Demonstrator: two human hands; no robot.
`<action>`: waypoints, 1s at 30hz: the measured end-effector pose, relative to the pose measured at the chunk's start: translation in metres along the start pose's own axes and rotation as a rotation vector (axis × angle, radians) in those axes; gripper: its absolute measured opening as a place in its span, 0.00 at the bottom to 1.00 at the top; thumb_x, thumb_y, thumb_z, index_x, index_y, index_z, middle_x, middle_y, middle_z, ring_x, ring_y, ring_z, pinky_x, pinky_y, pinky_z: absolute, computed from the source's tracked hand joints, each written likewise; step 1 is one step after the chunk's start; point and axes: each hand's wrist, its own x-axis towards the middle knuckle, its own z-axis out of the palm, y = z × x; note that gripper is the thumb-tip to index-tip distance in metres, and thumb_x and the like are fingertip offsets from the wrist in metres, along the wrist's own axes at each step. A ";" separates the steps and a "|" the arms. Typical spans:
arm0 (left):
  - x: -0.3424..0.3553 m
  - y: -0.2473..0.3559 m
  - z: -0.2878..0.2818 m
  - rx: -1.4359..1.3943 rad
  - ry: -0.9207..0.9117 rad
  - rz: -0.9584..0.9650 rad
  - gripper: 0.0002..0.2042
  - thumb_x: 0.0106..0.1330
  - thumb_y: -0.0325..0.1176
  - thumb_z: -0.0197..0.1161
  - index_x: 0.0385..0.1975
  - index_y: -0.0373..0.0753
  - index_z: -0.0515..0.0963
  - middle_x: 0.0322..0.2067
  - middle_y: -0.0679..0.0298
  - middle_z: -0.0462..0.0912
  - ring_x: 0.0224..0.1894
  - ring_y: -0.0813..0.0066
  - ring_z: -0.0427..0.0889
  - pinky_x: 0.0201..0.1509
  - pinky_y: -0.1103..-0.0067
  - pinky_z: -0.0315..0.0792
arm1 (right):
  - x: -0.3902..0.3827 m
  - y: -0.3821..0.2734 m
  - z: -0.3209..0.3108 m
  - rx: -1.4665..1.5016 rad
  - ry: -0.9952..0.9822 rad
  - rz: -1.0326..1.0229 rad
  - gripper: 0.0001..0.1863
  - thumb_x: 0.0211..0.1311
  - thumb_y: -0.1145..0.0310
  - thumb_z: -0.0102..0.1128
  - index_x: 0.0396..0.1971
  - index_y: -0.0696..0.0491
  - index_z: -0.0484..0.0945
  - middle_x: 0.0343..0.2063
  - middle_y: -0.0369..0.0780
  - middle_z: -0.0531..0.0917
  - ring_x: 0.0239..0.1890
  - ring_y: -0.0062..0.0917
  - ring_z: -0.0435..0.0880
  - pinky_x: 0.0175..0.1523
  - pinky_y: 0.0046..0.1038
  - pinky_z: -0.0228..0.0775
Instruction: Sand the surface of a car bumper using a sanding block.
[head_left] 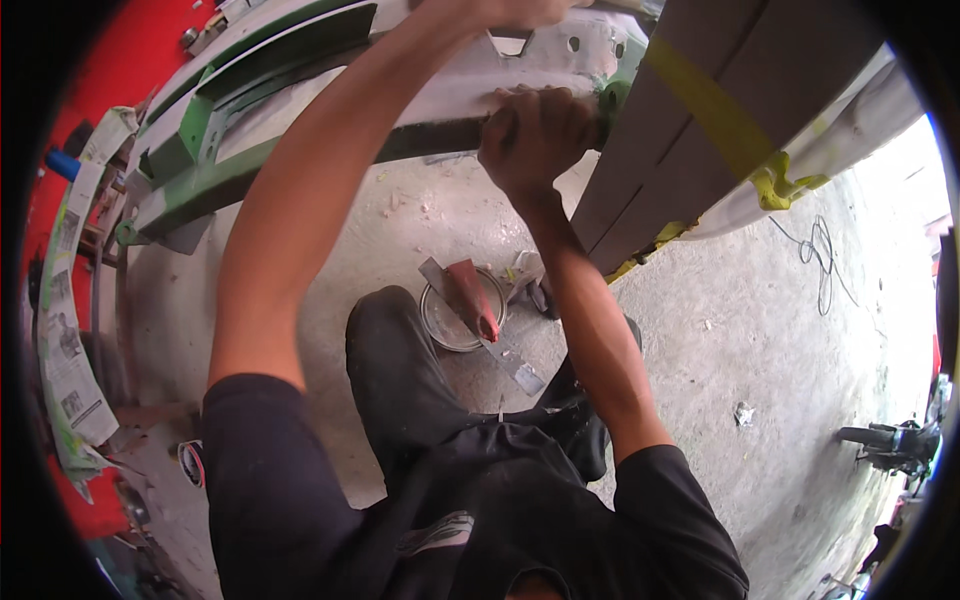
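A pale grey and green car-body panel (455,80) with a dark lower rail spans the upper part of the view. My left hand (530,12) reaches across above it, cut off by the top edge, so its fingers are mostly hidden. Over the panel's lower rail, my right hand (540,135) is closed, knuckles up, its fingers bent around the edge. To the right of that hand stands a grey door-like panel (670,130) with yellow masking tape (720,115) across it.
Between my knees is a round tin (435,320) with a reddish piece (465,290) and a flat metal strip (520,370) across it. Masking newspaper (70,330) hangs at the left. A thin cable (825,265) lies on the concrete floor; a motorcycle (900,445) stands far right.
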 end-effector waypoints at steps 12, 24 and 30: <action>0.007 0.020 -0.005 -0.023 0.028 -0.024 0.17 0.70 0.35 0.60 0.57 0.55 0.82 0.43 0.49 0.78 0.51 0.48 0.77 0.56 0.60 0.73 | -0.007 0.003 -0.002 0.039 -0.024 0.054 0.05 0.51 0.67 0.58 0.29 0.48 0.80 0.26 0.38 0.77 0.28 0.34 0.75 0.35 0.38 0.63; 0.004 0.024 0.000 -0.058 0.079 0.077 0.18 0.71 0.35 0.60 0.59 0.55 0.81 0.40 0.50 0.79 0.48 0.50 0.77 0.55 0.61 0.73 | -0.011 0.015 -0.008 0.071 -0.061 0.032 0.05 0.52 0.66 0.59 0.30 0.48 0.79 0.30 0.39 0.77 0.33 0.36 0.76 0.41 0.39 0.63; -0.002 0.037 -0.017 -0.100 -0.039 -0.052 0.18 0.72 0.38 0.57 0.61 0.56 0.79 0.41 0.49 0.79 0.49 0.48 0.77 0.55 0.60 0.73 | -0.010 0.007 -0.009 0.002 -0.094 0.132 0.07 0.52 0.66 0.59 0.32 0.48 0.79 0.30 0.39 0.76 0.34 0.36 0.75 0.41 0.39 0.63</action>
